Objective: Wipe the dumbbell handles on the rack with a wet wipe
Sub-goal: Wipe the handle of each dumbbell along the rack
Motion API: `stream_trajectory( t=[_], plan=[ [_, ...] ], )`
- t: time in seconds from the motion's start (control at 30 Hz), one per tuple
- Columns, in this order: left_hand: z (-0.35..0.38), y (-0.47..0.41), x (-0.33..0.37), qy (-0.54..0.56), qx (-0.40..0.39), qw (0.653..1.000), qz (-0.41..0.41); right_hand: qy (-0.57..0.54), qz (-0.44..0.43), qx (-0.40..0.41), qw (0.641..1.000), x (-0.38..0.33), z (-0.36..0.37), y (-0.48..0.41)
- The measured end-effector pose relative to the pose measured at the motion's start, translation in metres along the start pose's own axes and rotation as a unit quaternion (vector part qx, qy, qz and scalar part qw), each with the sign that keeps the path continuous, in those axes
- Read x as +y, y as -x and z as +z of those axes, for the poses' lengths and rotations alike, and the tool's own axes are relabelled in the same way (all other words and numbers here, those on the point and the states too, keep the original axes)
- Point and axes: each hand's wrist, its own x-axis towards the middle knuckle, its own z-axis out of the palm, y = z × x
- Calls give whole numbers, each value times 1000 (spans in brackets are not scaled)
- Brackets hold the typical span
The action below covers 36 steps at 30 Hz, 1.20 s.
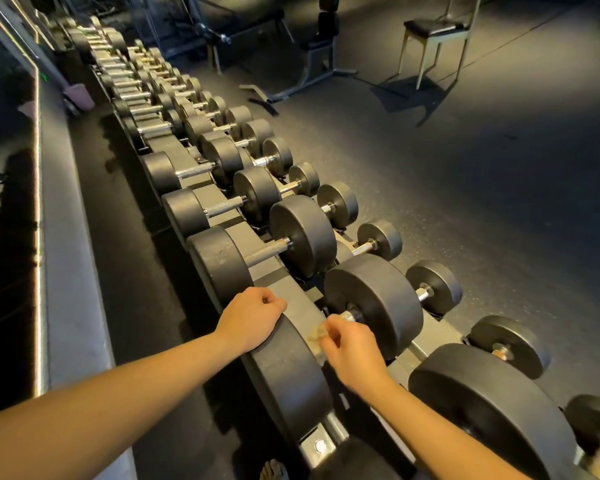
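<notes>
A long rack (293,299) runs away from me with two rows of black dumbbells. My right hand (352,351) grips a crumpled wet wipe (317,336) around the chrome handle (350,316) of the near top-row dumbbell, between its two heads. My left hand (253,317) rests, fingers curled, on top of that dumbbell's left head (288,379). The right head (378,299) stands just past my right hand. The handle's near part is hidden under my fingers.
More dumbbells, such as the neighbouring one (267,252), fill the rack to the far end. A mirror wall (11,202) lines the left. A bench machine (312,60) and a chair (433,36) stand on the dark floor at the back.
</notes>
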Motion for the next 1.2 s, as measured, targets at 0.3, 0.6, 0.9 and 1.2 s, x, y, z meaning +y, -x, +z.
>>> stream_trajectory(
  t=[0.3, 0.6, 0.9, 1.2],
  plan=[
    [1, 0, -2, -7, 4, 1000, 11, 64, -90, -112, 988, -18, 0, 2],
    [1, 0, -1, -12, 7, 1000, 7, 581, -46, -192, 790, -58, -12, -75],
    [1, 0, -1, -14, 10, 1000, 15, 61, -22, -173, 983, -26, 0, -19],
    [0, 0, -1, -10, -3, 1000, 7, -566, 425, 164, 687, -5, 0, -16]
  ],
)
